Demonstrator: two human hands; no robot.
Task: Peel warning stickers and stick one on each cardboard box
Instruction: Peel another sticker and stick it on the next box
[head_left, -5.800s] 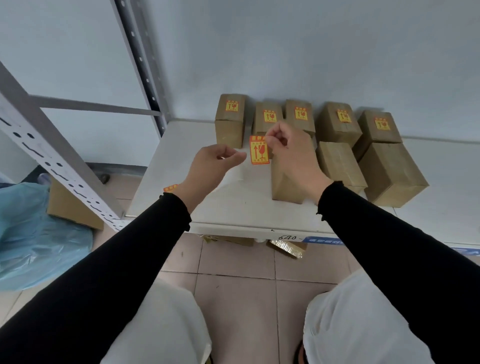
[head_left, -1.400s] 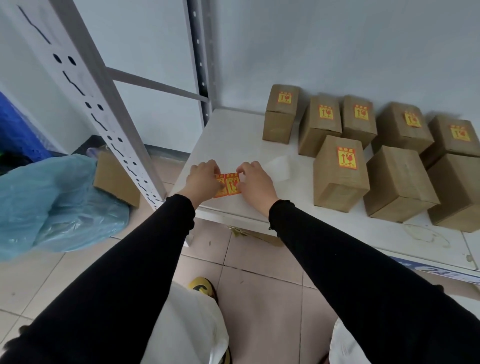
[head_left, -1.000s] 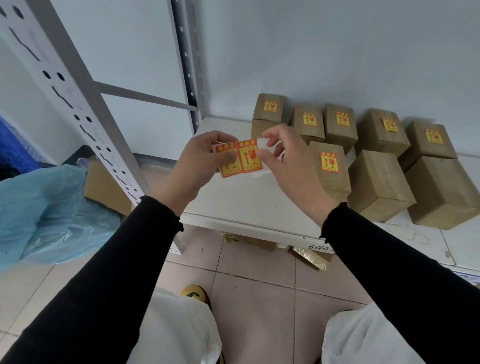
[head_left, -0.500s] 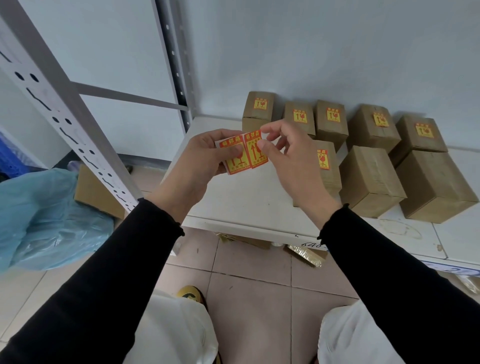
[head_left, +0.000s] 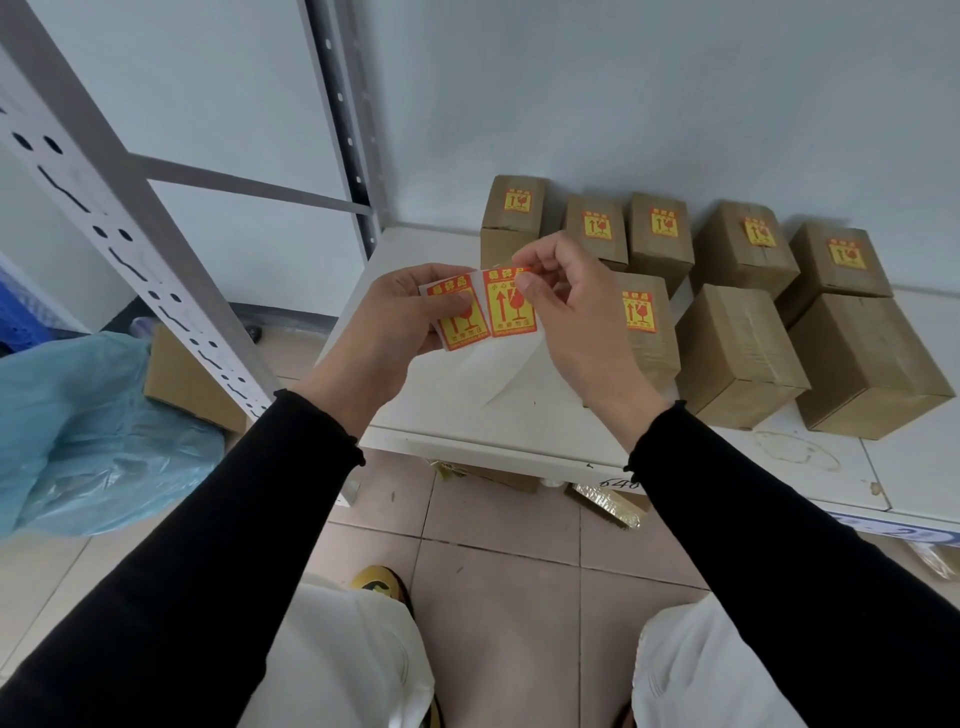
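A small backing strip (head_left: 506, 364) carries two orange-and-yellow warning stickers and is held up over the shelf's front left. My left hand (head_left: 387, 332) pinches its left sticker (head_left: 460, 314) with the thumb on top. My right hand (head_left: 569, 306) pinches the top corner of the right sticker (head_left: 506, 309). Several cardboard boxes stand on the white shelf (head_left: 519, 421). The back-row boxes (head_left: 511, 223) each bear a sticker, and so does the front left box (head_left: 644, 327). Two front boxes show bare tops: the middle one (head_left: 737, 353) and the right one (head_left: 867, 364).
A perforated grey rack post (head_left: 130, 249) slants across the left. A blue plastic bag (head_left: 78, 426) and a brown carton (head_left: 182, 379) lie on the tiled floor beside it. My knees in white trousers are at the bottom edge.
Both hands lifted the sticker strip off the shelf to chest height. My right thumb and finger have closed on the right sticker's top corner. The view has tilted slightly.
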